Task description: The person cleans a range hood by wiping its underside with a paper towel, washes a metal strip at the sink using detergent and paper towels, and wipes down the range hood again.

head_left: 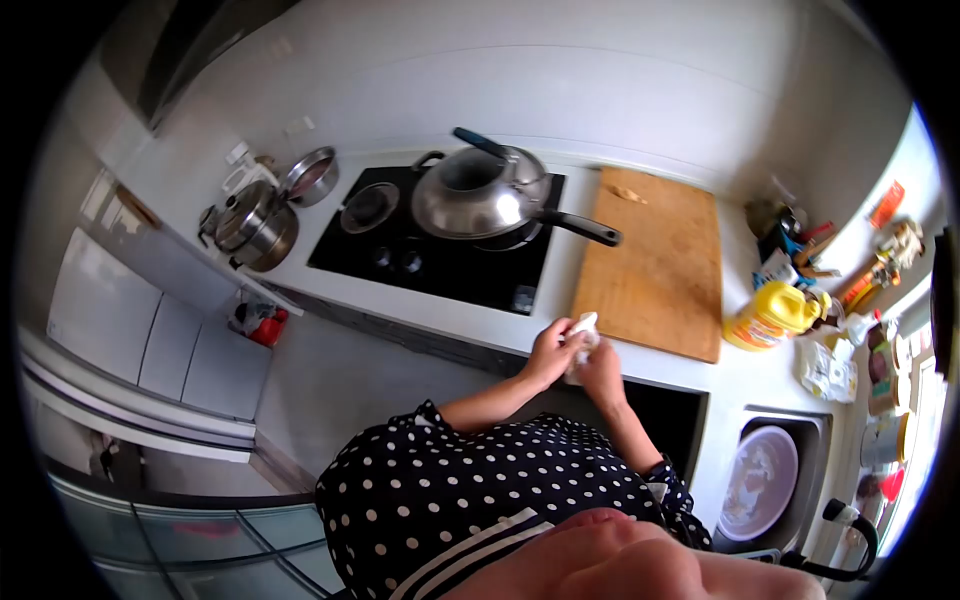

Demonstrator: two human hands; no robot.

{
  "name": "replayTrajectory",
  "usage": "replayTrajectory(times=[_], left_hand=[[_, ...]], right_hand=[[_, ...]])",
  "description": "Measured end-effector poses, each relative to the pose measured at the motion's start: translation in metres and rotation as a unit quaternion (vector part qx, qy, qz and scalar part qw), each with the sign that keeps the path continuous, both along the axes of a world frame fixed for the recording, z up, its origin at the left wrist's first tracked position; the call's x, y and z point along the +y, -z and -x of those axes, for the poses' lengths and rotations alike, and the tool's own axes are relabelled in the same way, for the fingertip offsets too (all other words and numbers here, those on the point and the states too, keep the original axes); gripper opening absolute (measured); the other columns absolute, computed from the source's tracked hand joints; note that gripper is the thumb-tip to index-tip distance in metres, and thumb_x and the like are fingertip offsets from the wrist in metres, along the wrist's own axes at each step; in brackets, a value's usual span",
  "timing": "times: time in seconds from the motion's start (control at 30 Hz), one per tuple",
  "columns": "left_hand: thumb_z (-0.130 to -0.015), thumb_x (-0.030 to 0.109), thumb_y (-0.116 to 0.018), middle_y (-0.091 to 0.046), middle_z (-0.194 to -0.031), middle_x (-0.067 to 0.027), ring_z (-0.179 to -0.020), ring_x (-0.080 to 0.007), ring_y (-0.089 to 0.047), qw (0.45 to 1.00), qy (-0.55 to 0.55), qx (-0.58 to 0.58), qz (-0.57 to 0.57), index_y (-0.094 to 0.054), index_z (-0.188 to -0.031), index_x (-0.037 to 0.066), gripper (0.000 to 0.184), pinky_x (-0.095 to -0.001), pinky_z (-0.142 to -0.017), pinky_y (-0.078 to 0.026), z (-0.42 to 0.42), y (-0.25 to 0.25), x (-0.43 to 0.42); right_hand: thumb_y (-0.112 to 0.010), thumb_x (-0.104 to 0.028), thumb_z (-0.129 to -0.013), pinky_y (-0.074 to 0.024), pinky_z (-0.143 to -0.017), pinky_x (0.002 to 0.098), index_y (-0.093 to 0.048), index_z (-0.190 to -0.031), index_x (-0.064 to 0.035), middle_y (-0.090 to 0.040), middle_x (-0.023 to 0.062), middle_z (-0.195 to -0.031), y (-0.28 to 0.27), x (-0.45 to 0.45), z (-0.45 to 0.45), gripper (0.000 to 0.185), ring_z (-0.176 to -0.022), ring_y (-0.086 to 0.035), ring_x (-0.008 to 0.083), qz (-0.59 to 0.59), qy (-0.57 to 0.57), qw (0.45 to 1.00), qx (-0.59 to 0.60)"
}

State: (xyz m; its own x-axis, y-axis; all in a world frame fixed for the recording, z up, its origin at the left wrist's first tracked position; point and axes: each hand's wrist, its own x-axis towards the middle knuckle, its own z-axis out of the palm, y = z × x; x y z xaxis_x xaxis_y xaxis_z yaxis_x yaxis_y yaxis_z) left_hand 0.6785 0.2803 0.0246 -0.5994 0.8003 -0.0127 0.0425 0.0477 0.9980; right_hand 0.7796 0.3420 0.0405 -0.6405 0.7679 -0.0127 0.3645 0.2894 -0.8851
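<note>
Both my hands meet at the counter's front edge around a crumpled white cloth or tissue. My left hand has its fingers closed on one side of it, and my right hand grips the other side. Just beyond them lies a wooden cutting board with a small brown piece near its far edge. Left of the board, a lidded steel wok sits on the black stove, its long handle reaching toward the board.
Steel pots stand left of the stove. A yellow jug and a plastic package are at the right. The sink holds a pale purple basin. Below the counter, right of my hands, is a dark opening.
</note>
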Motion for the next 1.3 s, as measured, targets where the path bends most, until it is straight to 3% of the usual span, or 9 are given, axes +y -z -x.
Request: replayTrajectory(times=[0.1,0.2,0.3,0.37,0.5,0.57,0.83,1.03,1.3], left_hand=[[-0.086,0.016,-0.055,-0.058,-0.087,-0.0047,-0.079,-0.0089,-0.052,0.991,-0.107,0.065,0.044,-0.055,-0.096,0.002,0.017,-0.0246,-0.067,-0.044,0.091,-0.001,-0.074],[-0.079,0.0,-0.053,-0.059,-0.086,-0.0048,-0.078,-0.0101,-0.054,0.977,-0.201,0.076,0.013,-0.055,-0.096,0.001,0.017,-0.0238,-0.066,-0.045,0.135,0.0,-0.138],[-0.073,-0.004,-0.052,-0.061,-0.083,-0.0093,-0.074,-0.0147,-0.058,0.959,-0.253,0.123,-0.029,-0.055,-0.094,0.0,0.021,-0.027,-0.065,-0.046,0.174,-0.009,-0.183],[-0.07,-0.009,-0.047,-0.06,-0.082,-0.0094,-0.075,-0.0155,-0.058,0.947,-0.304,0.107,-0.022,-0.056,-0.095,0.0,0.027,-0.0271,-0.065,-0.046,0.224,-0.009,-0.21],[-0.073,-0.009,-0.049,-0.059,-0.091,-0.0052,-0.074,-0.0106,-0.054,0.936,-0.285,0.202,-0.042,-0.055,-0.102,0.001,0.031,-0.0236,-0.064,-0.045,0.255,-0.057,-0.218],[-0.074,-0.007,-0.051,-0.058,-0.093,-0.0054,-0.075,-0.0104,-0.054,0.925,-0.311,0.215,-0.033,-0.056,-0.102,0.002,0.029,-0.0236,-0.065,-0.045,0.293,-0.05,-0.218],[-0.082,0.004,-0.058,-0.057,-0.102,-0.0105,-0.091,-0.0144,-0.056,0.865,-0.346,-0.173,-0.319,-0.047,-0.108,-0.003,0.029,-0.0261,-0.078,-0.046,0.417,-0.117,-0.196],[-0.079,0.004,-0.062,-0.059,-0.082,-0.0051,-0.066,-0.0087,-0.054,0.916,-0.329,0.141,-0.18,-0.055,-0.098,0.0,0.02,-0.0217,-0.06,-0.045,0.499,-0.131,-0.161],[-0.086,0.023,-0.056,-0.058,-0.095,-0.0051,-0.079,-0.0129,-0.056,0.947,-0.146,-0.167,-0.233,-0.052,-0.108,0.005,0.028,-0.0246,-0.068,-0.045,0.591,-0.16,-0.16]], right_hand=[[-0.054,-0.017,-0.079,-0.0452,-0.063,0.0394,-0.051,-0.082,0.0058,-0.058,0.0254,-0.074,-0.007,-0.064,0.08,0.023,-0.072,-0.06,0.0344,-0.143,-0.167,0.973,0.064],[-0.047,-0.022,-0.086,-0.0436,-0.059,0.0331,-0.051,-0.081,0.0052,-0.056,0.0159,-0.07,0.003,-0.099,0.164,0.028,-0.066,-0.054,0.0163,0.084,-0.165,0.982,0.043],[-0.046,-0.021,-0.087,-0.0429,-0.057,0.0304,-0.051,-0.08,0.0053,-0.054,0.0113,-0.068,-0.043,-0.138,0.216,0.027,-0.063,-0.05,0.0129,0.067,-0.25,0.966,-0.02],[-0.045,-0.019,-0.088,-0.0403,-0.051,0.0294,-0.047,-0.076,0.0027,-0.048,0.0064,-0.062,-0.016,-0.165,0.254,0.024,-0.058,-0.045,0.0116,-0.11,-0.277,0.934,0.197],[-0.046,-0.02,-0.089,-0.04,-0.057,0.0253,-0.054,-0.091,0.0021,-0.052,0.0015,-0.07,-0.038,-0.169,0.323,0.023,-0.065,-0.045,0.007,0.274,-0.235,0.926,0.108],[-0.046,-0.02,-0.089,-0.04,-0.058,0.0258,-0.055,-0.092,0.0009,-0.053,0.0011,-0.073,-0.029,-0.162,0.352,0.023,-0.065,-0.045,0.0075,0.174,-0.292,0.937,0.086],[-0.038,-0.031,-0.092,-0.0378,-0.086,0.035,-0.044,-0.12,-0.0105,-0.053,0.0027,-0.112,-0.112,-0.134,0.447,0.035,-0.106,-0.048,0.0152,0.546,-0.222,0.788,0.178],[-0.032,-0.034,-0.094,-0.0374,-0.088,0.0359,-0.044,-0.119,-0.009,-0.052,0.0058,-0.113,-0.129,-0.144,0.523,0.037,-0.102,-0.049,0.0189,0.574,-0.296,0.703,0.297],[-0.06,-0.007,-0.078,-0.0398,-0.055,0.0234,-0.053,-0.101,-0.0013,-0.056,0.0041,-0.086,-0.157,-0.109,0.611,0.024,-0.069,-0.051,0.0106,0.332,-0.171,0.862,0.343]])
